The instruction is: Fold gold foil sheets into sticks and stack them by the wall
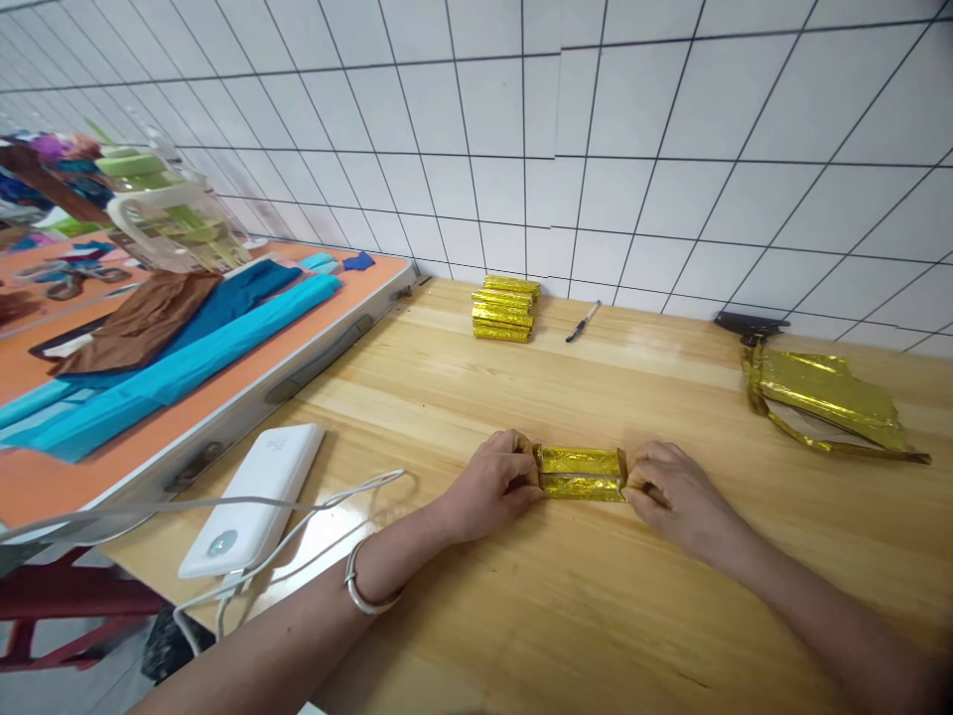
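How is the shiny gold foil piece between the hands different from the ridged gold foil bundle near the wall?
The shiny gold foil piece is pinched at its ends by the left hand and right hand; no hand touches the ridged gold foil bundle.
The piece shows two long bands; the bundle shows many narrow ridges.
The bundle sits close to the white tiled wall; the piece is farther from it.
Both are gold and shiny.
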`<state>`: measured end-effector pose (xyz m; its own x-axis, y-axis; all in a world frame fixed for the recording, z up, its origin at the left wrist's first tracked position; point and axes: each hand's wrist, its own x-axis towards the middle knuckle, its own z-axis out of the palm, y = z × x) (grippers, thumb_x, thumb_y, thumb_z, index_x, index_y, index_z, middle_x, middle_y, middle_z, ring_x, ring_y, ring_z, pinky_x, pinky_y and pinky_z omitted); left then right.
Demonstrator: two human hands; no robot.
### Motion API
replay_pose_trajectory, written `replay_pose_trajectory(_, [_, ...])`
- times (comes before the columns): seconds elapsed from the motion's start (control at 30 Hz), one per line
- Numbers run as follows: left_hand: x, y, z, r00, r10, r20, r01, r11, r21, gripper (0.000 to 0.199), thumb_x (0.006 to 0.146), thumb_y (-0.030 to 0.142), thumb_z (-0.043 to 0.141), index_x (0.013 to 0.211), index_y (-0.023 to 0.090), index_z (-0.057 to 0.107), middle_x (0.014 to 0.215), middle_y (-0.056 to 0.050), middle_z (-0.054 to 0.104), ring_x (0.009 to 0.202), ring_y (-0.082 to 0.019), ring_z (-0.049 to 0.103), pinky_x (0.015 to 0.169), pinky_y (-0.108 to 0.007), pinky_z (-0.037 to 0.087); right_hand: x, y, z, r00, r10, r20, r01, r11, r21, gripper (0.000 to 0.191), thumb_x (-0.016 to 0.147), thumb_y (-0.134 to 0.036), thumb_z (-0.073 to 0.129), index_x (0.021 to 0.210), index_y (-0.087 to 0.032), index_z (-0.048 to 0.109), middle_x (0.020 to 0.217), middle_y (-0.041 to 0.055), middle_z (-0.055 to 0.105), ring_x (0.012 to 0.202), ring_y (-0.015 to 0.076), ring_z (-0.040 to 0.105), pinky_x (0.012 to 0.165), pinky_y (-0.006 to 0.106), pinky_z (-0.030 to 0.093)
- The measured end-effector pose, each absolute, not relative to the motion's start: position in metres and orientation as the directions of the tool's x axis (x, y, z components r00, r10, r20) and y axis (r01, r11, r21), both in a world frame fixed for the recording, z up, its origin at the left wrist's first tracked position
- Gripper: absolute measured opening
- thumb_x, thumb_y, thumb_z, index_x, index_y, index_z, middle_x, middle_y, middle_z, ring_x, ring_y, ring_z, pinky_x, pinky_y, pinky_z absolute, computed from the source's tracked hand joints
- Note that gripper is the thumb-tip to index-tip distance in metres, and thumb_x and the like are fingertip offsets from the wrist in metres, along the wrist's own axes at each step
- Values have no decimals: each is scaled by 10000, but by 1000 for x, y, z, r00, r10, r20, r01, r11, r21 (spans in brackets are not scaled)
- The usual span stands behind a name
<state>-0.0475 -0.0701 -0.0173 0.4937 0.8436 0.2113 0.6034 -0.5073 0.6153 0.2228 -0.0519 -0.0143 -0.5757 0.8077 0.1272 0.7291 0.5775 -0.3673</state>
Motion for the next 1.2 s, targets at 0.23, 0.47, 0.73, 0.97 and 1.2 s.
replay_pose_trajectory(0.23, [-45, -69, -21, 440, 877, 191, 675, -464, 575, 125, 740, 207, 606, 635, 166, 553, 833, -45, 490, 824, -172, 472, 747, -307, 427, 219, -50, -8, -574, 814, 92, 763, 572, -302, 119, 746, -202, 536, 632, -209, 570, 717, 36, 540, 743, 187, 502, 646, 303, 398])
replay_pose_trajectory(0.47, [-46, -68, -20, 389, 911, 140, 735, -398, 549, 121, 712, 224, 628, 633, 175, 550, 855, -36, 482, 834, -180, 460, 753, -319, 414, 217, -48, -3, -583, 812, 32, 774, 567, -283, 124, 737, -186, 545, 617, -211, 564, 722, 37, 543, 749, 190, 493, 649, 306, 388])
replay_pose_trajectory(0.73, [-42, -70, -20, 349, 929, 122, 754, -356, 552, 121, 679, 178, 631, 661, 179, 511, 881, -30, 470, 845, -186, 452, 749, -316, 406, 221, -47, -3, -571, 821, 29, 782, 554, -285, 139, 745, -225, 562, 609, -209, 537, 729, 40, 529, 761, 200, 474, 646, 310, 372])
replay_pose_trajectory(0.97, [-42, -75, -18, 330, 935, 129, 733, -340, 589, 128, 704, 176, 635, 761, 195, 523, 878, -21, 503, 858, -184, 459, 773, -311, 389, 233, -50, -23, -514, 850, 120, 780, 520, -348, 105, 776, -285, 566, 725, -202, 529, 811, 54, 538, 788, 207, 466, 682, 337, 374])
replay_pose_trajectory(1.2, [-39, -87, -18, 397, 898, 191, 744, -437, 506, 91, 831, 157, 514, 742, 177, 515, 794, -24, 541, 815, -170, 470, 742, -291, 374, 233, -59, -33, -531, 819, 217, 734, 572, -365, 27, 807, -232, 553, 801, -208, 543, 839, 40, 555, 829, 205, 473, 714, 342, 374])
